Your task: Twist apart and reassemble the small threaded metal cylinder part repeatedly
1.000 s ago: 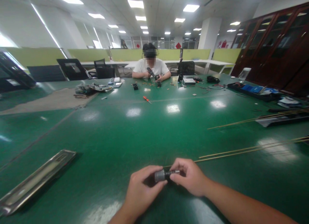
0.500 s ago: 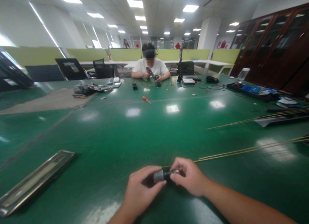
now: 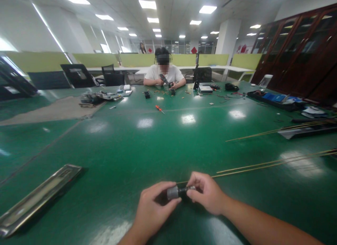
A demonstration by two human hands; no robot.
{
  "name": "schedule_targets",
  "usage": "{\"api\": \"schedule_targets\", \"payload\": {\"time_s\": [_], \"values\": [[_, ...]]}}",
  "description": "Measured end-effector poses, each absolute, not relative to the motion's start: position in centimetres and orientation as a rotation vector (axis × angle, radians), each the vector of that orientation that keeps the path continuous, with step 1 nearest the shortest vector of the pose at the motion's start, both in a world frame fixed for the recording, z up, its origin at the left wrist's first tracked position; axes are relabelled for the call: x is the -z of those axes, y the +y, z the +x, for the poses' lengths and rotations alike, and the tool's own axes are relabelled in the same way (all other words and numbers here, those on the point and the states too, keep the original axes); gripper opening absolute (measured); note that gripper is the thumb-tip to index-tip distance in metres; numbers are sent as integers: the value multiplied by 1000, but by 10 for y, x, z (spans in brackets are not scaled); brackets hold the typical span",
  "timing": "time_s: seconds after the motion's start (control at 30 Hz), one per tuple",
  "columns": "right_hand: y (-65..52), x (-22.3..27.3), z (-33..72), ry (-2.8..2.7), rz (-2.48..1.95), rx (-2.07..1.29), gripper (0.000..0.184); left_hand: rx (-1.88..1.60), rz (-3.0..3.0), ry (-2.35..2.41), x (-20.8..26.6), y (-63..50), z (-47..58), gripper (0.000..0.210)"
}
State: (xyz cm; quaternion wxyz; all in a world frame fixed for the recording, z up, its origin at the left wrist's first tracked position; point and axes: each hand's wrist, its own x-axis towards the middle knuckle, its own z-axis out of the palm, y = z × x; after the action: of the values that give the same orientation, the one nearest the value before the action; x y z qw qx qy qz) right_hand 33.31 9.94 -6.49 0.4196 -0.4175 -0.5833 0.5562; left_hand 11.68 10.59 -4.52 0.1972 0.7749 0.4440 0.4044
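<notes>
Near the front of the green table, both my hands are on a small grey-and-black cylindrical part (image 3: 173, 192); its exact kind I cannot make out. My left hand (image 3: 156, 207) curls round the wide grey end, thumb below and fingers above. Between the thumb and fingers of my right hand (image 3: 205, 193) is the narrow black end, with a shiny metal tip. The part lies roughly level, pointing right. A thin brass-coloured rod (image 3: 237, 171) runs behind my right hand.
A long metal tray-like piece (image 3: 39, 199) lies at the left. More thin rods (image 3: 258, 133) extend from the right edge. An orange screwdriver (image 3: 158, 108) rests mid-table. Across sits a person (image 3: 163, 71) holding a dark tool, among small parts. Cluttered cases (image 3: 279, 99) stand at right.
My right hand has shifted very slightly along the narrow end of the part. My left hand keeps its hold, and the table's things stay put.
</notes>
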Motion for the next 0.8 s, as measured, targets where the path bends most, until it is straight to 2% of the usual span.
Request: {"api": "schedule_targets", "payload": {"time_s": [0.8], "values": [[100, 68, 335, -1413, -966, -1436, 17, -1138, 2160, 1228, 43, 105, 117, 25]]}}
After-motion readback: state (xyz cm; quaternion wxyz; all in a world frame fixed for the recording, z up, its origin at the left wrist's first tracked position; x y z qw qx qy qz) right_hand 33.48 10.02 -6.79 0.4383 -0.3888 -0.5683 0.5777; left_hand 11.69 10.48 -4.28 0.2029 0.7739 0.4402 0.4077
